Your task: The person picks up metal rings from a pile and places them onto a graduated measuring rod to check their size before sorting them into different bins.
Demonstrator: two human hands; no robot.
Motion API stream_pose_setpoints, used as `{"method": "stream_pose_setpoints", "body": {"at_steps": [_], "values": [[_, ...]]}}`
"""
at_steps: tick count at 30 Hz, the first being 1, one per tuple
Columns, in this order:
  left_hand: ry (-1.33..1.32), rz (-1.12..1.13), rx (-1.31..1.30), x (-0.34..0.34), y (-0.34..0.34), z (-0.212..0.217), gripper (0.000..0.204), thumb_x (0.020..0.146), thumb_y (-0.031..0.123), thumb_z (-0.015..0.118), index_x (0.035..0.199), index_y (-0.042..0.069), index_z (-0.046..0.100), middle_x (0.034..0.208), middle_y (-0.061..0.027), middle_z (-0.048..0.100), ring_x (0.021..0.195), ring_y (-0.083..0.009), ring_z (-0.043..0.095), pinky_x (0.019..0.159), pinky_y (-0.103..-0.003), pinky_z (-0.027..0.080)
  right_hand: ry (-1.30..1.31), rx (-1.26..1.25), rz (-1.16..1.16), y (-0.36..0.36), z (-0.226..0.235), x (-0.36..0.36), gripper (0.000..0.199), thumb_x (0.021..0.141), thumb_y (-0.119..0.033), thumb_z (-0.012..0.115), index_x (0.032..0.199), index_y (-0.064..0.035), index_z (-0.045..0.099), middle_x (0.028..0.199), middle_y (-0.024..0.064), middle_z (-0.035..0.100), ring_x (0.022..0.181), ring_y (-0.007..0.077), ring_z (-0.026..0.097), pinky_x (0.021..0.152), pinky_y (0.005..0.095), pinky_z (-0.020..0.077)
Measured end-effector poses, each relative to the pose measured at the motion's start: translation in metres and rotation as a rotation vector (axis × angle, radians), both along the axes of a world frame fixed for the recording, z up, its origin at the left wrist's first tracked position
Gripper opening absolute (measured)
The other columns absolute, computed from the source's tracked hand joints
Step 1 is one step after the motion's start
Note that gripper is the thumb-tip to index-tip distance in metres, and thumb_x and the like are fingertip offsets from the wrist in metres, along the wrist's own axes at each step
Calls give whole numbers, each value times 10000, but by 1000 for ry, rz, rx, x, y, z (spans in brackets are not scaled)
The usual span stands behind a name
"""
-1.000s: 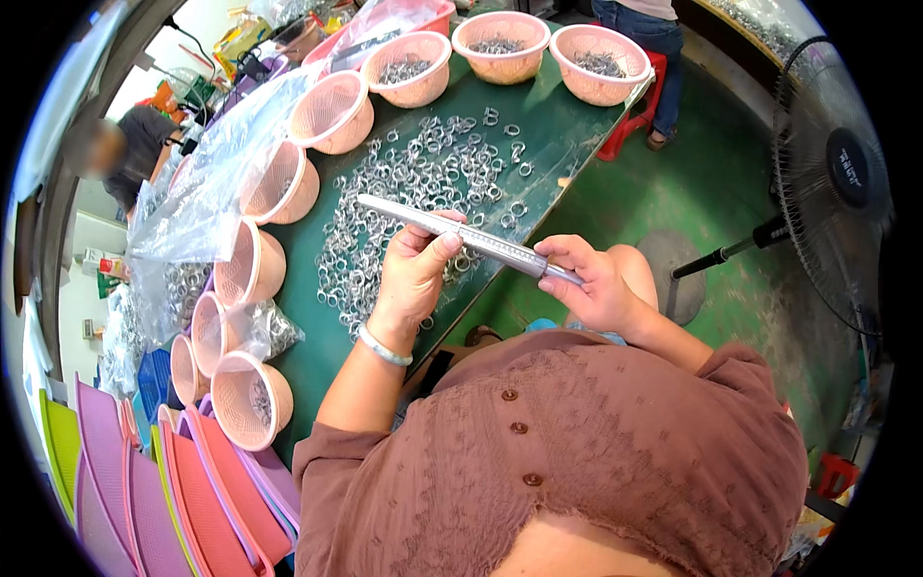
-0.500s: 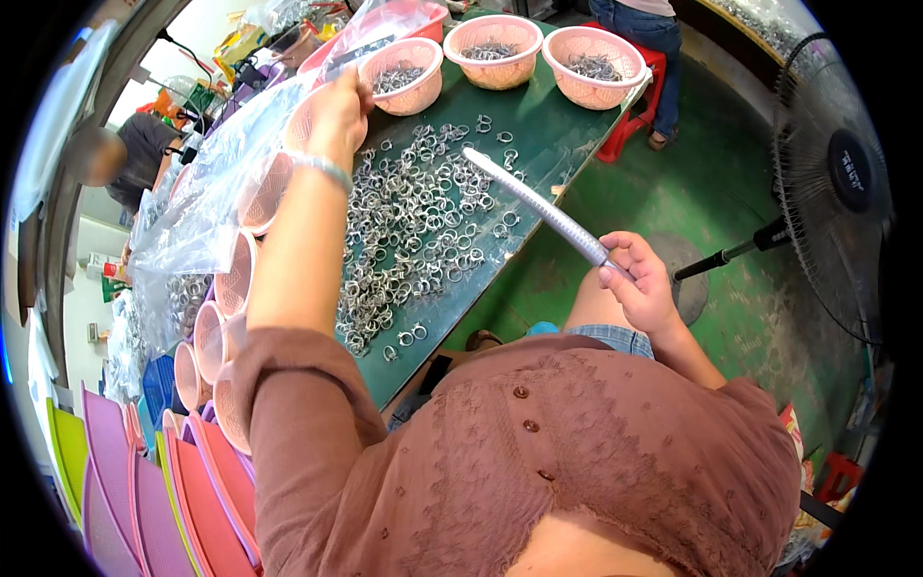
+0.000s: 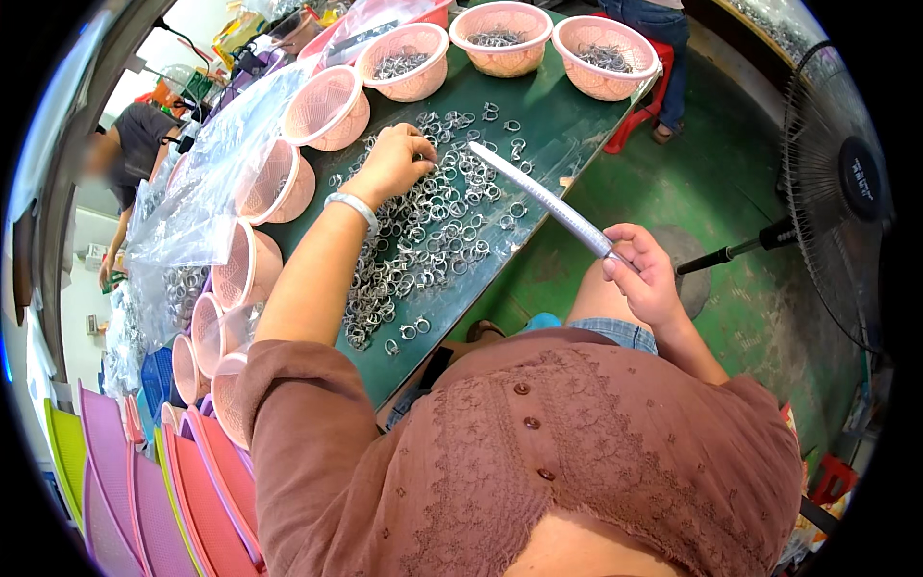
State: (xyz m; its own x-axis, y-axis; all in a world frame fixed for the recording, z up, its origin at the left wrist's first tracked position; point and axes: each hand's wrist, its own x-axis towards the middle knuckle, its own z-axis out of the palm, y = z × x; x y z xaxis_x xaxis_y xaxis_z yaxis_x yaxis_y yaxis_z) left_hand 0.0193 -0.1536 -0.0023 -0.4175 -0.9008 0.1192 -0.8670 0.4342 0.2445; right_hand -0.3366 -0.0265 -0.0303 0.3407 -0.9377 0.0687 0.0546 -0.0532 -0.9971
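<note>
Lots of small, shiny rings (image 3: 452, 207) lie loose in a big, messy heap in the middle of the green bench (image 3: 548, 106). They look like metal, and some have little bumps on top. The left hand (image 3: 392, 165) is over the heap with its fingers bent down, but I can't tell if it has a ring between them. The right hand (image 3: 642, 279) is wrapped around the end of a long silver stick (image 3: 550, 204). The stick is smooth and round, thin at the tip and fatter near the hand, with tiny marks along it. I see no ring on the stick. The two hands are well apart.

I'd say there is plenty left, because so many rings sit loose. Some rings are already in three pink baskets at the far edge: one at the corner (image 3: 604, 85), one beside it (image 3: 502, 62) and a third next to that (image 3: 411, 85). More pink baskets curve down the left side, and I can't see well into them all. They have hard walls full of little holes. Past them lies a crinkly, see-through plastic sheet (image 3: 183, 216). A black fan (image 3: 846, 183) stands on the right.
</note>
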Motion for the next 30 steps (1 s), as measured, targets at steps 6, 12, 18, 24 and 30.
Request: {"method": "stream_pose_setpoints", "body": {"at_steps": [6, 12, 18, 24, 30], "values": [[476, 315, 406, 19, -3, 16, 144, 781, 134, 599, 855, 10, 593, 831, -13, 563, 791, -98, 510, 743, -236, 410, 83, -86, -14, -2, -4, 7, 251, 779, -36, 564, 1017, -4, 493, 659, 15, 561, 599, 64, 502, 562, 198, 385], [419, 251, 369, 43, 1, 13, 195, 777, 109, 591, 944, 6, 592, 858, -26, 600, 804, -90, 523, 741, -249, 425, 102, -78, 4, -1, -6, 11, 256, 781, -26, 561, 1024, 0, 486, 665, 12, 554, 612, 57, 498, 568, 190, 380], [-13, 194, 108, 37, 22, 7, 226, 669, 122, 651, 868, 22, 616, 861, -125, 538, 836, -262, 550, 753, -326, 445, -14, -1, 81, 0, -6, 16, 287, 801, 1, 533, 1074, -1, 448, 714, 1, 520, 659, 51, 476, 596, 180, 357], [386, 368, 187, 51, 23, 5, 153, 748, 149, 570, 807, 12, 603, 676, -67, 579, 607, -167, 536, 601, -283, 431, 4, -47, 91, 0, -9, 14, 282, 800, 8, 530, 1069, 5, 447, 706, -7, 504, 649, 44, 456, 581, 182, 345], [783, 439, 227, 48, 28, 3, 135, 786, 107, 545, 857, 4, 595, 698, -5, 568, 621, -68, 492, 581, -209, 401, -20, -41, 76, 2, -8, 17, 278, 800, 3, 529, 1065, 12, 446, 682, -9, 490, 632, 41, 445, 571, 182, 339]]}}
